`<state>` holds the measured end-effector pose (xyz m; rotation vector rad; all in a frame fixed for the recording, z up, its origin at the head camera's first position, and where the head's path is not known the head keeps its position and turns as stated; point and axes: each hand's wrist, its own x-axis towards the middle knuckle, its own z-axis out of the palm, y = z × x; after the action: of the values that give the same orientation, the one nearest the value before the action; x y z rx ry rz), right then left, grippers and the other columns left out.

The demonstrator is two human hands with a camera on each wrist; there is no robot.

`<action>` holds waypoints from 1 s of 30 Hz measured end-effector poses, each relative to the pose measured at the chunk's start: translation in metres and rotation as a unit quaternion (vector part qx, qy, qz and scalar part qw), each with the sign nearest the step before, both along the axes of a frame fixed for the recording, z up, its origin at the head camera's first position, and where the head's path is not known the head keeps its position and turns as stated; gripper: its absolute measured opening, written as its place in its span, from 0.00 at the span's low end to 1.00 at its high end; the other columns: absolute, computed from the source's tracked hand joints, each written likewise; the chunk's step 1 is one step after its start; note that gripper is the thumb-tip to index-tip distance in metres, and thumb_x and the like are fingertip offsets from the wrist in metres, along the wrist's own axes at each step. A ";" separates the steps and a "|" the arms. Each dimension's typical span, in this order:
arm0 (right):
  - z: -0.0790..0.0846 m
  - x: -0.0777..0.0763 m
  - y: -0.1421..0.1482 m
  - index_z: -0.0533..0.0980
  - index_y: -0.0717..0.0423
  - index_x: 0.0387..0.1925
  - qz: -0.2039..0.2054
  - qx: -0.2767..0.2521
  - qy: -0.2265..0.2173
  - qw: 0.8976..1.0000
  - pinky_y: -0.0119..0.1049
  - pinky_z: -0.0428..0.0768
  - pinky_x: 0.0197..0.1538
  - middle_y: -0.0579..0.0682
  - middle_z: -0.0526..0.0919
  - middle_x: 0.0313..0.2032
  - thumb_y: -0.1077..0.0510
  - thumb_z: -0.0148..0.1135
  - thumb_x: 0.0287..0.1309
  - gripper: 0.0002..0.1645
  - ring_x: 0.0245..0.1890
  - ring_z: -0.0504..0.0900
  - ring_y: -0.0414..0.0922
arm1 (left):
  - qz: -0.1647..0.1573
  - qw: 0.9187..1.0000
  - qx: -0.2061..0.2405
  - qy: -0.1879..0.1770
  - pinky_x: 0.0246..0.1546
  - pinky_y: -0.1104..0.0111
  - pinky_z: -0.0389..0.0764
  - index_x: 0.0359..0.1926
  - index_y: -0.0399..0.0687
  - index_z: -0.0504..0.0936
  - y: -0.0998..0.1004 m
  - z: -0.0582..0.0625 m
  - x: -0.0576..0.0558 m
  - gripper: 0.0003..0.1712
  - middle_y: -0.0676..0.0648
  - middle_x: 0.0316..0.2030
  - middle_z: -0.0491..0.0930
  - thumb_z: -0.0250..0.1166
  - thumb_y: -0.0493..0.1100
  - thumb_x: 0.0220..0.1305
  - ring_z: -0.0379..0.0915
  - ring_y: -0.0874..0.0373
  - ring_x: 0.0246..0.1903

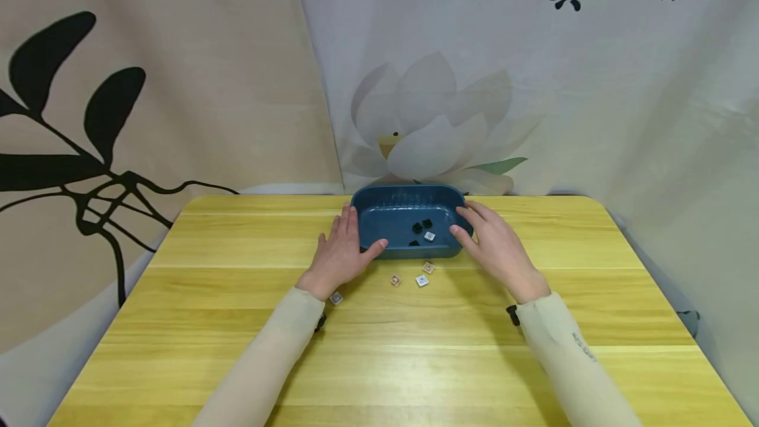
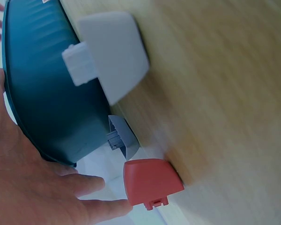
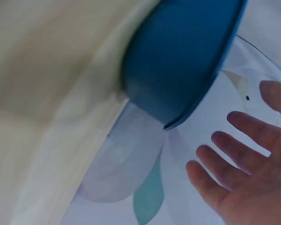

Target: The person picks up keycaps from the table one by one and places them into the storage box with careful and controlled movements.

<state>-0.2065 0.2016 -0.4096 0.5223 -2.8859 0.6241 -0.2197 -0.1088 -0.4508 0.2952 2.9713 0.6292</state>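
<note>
A blue rectangular basin (image 1: 409,253) stands at the table's far edge, with several small black keycaps (image 1: 418,228) and a white keycap (image 1: 429,236) inside. My left hand (image 1: 340,254) lies along the basin's left end, fingers extended, thumb over its near left corner. At the opposite end, my right hand (image 1: 499,248) is spread with its thumb over the near right corner in the head view. Straight, separated fingers (image 3: 239,152) show in the right wrist view. Large in the left wrist view are a white keycap (image 2: 114,51), a grey keycap (image 2: 125,136) and a red keycap (image 2: 152,183).
On the wooden table (image 1: 415,374), two pale pinkish keycaps (image 1: 395,280) and a white keycap (image 1: 421,281) lie in front of the basin. Another keycap (image 1: 336,298) sits beside my left wrist. A printed curtain (image 1: 237,84) hangs behind the table.
</note>
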 end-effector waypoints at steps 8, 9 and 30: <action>-0.017 0.005 0.015 0.56 0.59 0.80 0.004 0.033 -0.064 0.997 0.67 0.58 0.72 0.63 0.47 0.81 0.31 0.46 0.77 0.47 0.78 0.50 0.68 | 0.004 1.000 0.005 0.004 0.71 0.32 0.50 0.82 0.37 0.36 -0.001 0.000 0.001 0.64 0.40 0.83 0.32 0.48 0.79 0.69 0.39 0.37 0.80; -0.018 0.005 0.016 0.55 0.58 0.81 0.005 0.033 -0.073 0.997 0.68 0.58 0.72 0.63 0.46 0.81 0.30 0.44 0.76 0.48 0.78 0.49 0.69 | 0.004 1.000 0.005 0.004 0.71 0.32 0.50 0.82 0.37 0.37 -0.001 0.000 0.001 0.64 0.40 0.83 0.32 0.48 0.79 0.69 0.39 0.37 0.80; -0.028 -0.001 0.015 0.45 0.68 0.81 0.004 0.050 -0.108 0.993 0.61 0.55 0.76 0.64 0.43 0.81 0.27 0.40 0.76 0.56 0.80 0.48 0.63 | -0.001 1.000 -0.016 -0.007 0.71 0.32 0.48 0.82 0.40 0.33 -0.002 0.007 0.002 0.65 0.37 0.82 0.31 0.45 0.81 0.68 0.34 0.35 0.80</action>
<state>-0.2074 0.2163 -0.4378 0.5074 -3.1328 0.5723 -0.2173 -0.1110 -0.4434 0.2908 2.9640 0.5809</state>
